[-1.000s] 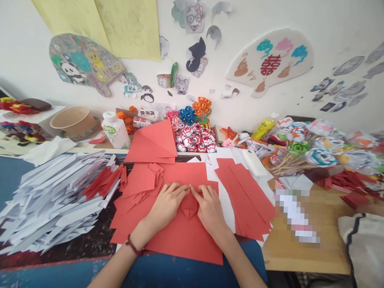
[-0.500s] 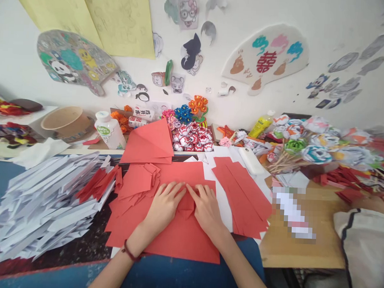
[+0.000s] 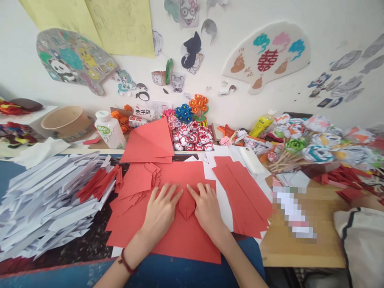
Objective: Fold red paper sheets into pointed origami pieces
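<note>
A small folded piece of red paper (image 3: 186, 206) lies on larger red sheets (image 3: 187, 248), its pointed end toward me. My left hand (image 3: 163, 206) rests palm down at its left side, fingers spread, thumb by the folded edge. On the other side lies my right hand (image 3: 206, 206), also flat with fingers apart, its index finger at the paper's upper right edge. Neither hand grips anything. Several small cut red pieces (image 3: 135, 179) lie to the left of my left hand, and long red strips (image 3: 240, 193) lie right of my right hand.
A heap of folded white paper strips (image 3: 49, 201) with some red ones (image 3: 97, 184) covers the left. Behind stand a white bottle (image 3: 110, 130), a box of red-and-white paper pieces (image 3: 192, 137) and paper flowers (image 3: 319, 137). A person's light-coloured clothing (image 3: 365, 249) shows at right.
My hands have moved slightly apart, the left one outward to the left. More of the folded red paper between them now shows.
</note>
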Available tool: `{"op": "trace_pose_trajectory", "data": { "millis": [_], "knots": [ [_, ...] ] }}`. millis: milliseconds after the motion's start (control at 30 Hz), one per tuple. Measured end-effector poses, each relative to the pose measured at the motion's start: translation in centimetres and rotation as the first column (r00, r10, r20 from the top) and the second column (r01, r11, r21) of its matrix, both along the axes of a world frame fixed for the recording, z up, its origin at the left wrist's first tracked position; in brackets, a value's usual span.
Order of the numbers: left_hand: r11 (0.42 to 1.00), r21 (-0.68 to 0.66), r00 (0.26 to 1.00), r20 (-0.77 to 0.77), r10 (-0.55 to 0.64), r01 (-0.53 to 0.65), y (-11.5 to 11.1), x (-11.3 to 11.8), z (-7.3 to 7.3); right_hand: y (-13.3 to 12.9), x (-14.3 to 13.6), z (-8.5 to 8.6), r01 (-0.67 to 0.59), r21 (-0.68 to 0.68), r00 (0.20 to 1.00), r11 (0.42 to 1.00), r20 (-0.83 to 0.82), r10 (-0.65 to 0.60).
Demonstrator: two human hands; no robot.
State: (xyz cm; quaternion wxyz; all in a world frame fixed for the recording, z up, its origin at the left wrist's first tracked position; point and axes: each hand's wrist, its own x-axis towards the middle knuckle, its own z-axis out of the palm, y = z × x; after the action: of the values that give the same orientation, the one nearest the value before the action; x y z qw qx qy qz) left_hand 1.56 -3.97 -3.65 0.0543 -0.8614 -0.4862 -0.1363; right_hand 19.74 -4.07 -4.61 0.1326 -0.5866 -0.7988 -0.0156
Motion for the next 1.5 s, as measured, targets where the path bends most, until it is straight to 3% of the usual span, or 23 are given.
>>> {"op": "trace_pose_trajectory", "data": {
  "millis": [233,400,633,767,867,1067,1267,1500],
  "knots": [
    [0.988,-0.055,0.981,0.123,0.152,-0.146,-1.3,0.5,1.9,0.2,0.3,0.1,-0.005,-0.028,0.984,1.000,-0.179,0.000],
    [0.947,-0.176,0.942,0.157,0.297,-0.269,-0.1,2.1,1.7,0.1,0.7,0.4,-0.010,-0.039,0.925,0.999,-0.380,-0.006],
    [0.932,-0.344,0.961,0.200,0.189,-0.111,2.1,2.3,1.6,1.4,1.8,1.4,-0.120,-0.086,0.815,0.989,-0.578,0.049],
    [0.919,-0.364,0.959,0.172,0.226,-0.151,1.8,1.8,2.0,2.5,2.3,1.9,-0.276,-0.156,0.831,0.948,-0.535,0.154],
    [0.898,-0.411,0.957,0.160,0.241,-0.158,0.6,1.1,2.2,3.1,2.7,2.2,-0.319,-0.197,0.826,0.927,-0.537,0.170],
    [0.890,-0.452,0.953,0.240,0.184,-0.058,-1.2,-0.1,2.4,3.6,3.1,2.8,-0.353,-0.271,0.758,0.896,-0.644,0.104],
    [0.883,-0.469,0.911,0.368,0.188,0.007,0.5,-0.5,2.1,3.2,3.5,2.9,-0.351,-0.312,0.600,0.883,-0.798,-0.043],
    [0.860,-0.505,0.805,0.537,0.250,0.070,3.0,-1.1,1.8,3.1,3.5,2.1,-0.232,-0.320,0.666,0.919,-0.740,-0.089]
  ]
}}
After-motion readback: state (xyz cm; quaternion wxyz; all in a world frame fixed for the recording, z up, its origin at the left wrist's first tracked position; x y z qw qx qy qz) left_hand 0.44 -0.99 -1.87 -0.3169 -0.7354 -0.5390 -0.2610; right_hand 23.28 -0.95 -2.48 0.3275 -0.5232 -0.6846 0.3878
